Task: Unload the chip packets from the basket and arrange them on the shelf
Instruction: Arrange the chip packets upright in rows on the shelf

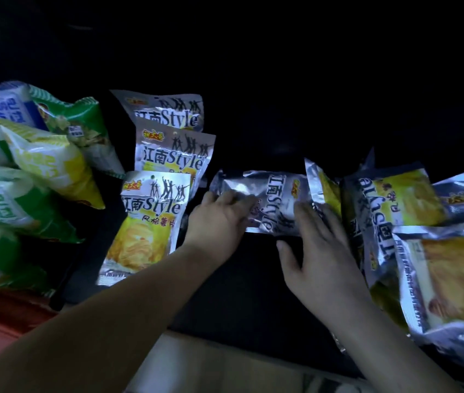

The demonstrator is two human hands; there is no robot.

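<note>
On the dark shelf [253,282], the sideways packet [277,198], gripped by the left hand [219,221] and pressed under the flat right hand [320,246], should be squared with the row [154,214].

Both forearms bare, reaching forward, converging. Left hand [219,219]: palm down, fingers curled over the left end of the packet [276,201]. Right hand [318,251]: fingers straight, flat on its right end, thumb splayed inward.

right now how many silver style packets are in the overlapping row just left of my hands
3: back packet, middle packet, front packet beside the left hand, which grips a sideways packet. More may hide beneath.
</note>
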